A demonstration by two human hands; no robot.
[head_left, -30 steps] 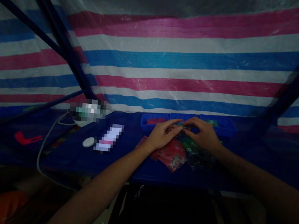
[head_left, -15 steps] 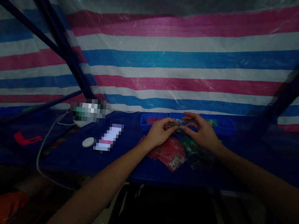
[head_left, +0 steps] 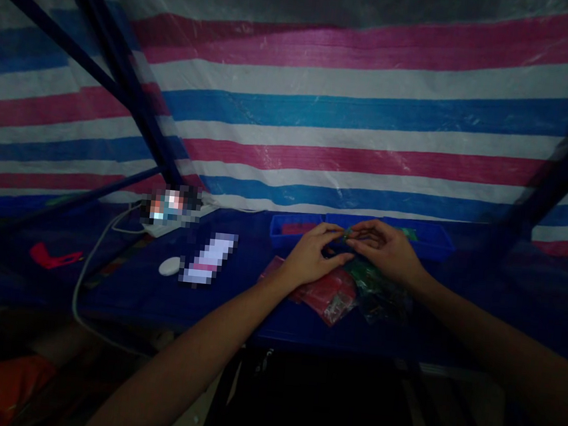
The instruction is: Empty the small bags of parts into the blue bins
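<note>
L hand (head_left: 313,259) & R hand (head_left: 391,251) are nearly together, fingertips meeting at a small shiny packet (head_left: 347,234) held up just in front of the trays; L thumb stands off from its forefinger, R thumb sits close under its fingers. Can't tell which hand has the firmer grip, or if either is really clamped on it: too dark & small. Main risk, IMO: packet slips, b/c it looks thin & slick and only fingertips are on it; a drop would prob. land among the bags right below & be hard to pick out in this light. Red bags (head_left: 330,294) lie under & beside L wrist, touching or overlapping the green bags (head_left: 366,280) nearer R hand, so a dragged wrist could mix the two piles or nudge some twd the table's (head_left: 233,319) near edge. Behind the hands, L blue tray (head_left: 281,241) has red stuff (head_left: 298,228) in it, R blue tray (head_left: 440,247) has a bit of green (head_left: 408,234); poor light + hands in the way could mean the wrong colour in the wrong tray. Further L, well apart: white disc (head_left: 169,266), pixelated phone (head_left: 210,259), & a pale cable (head_left: 79,280) hanging off the edge, which could snag a passing arm & tug whatever it's plugged into.
</note>
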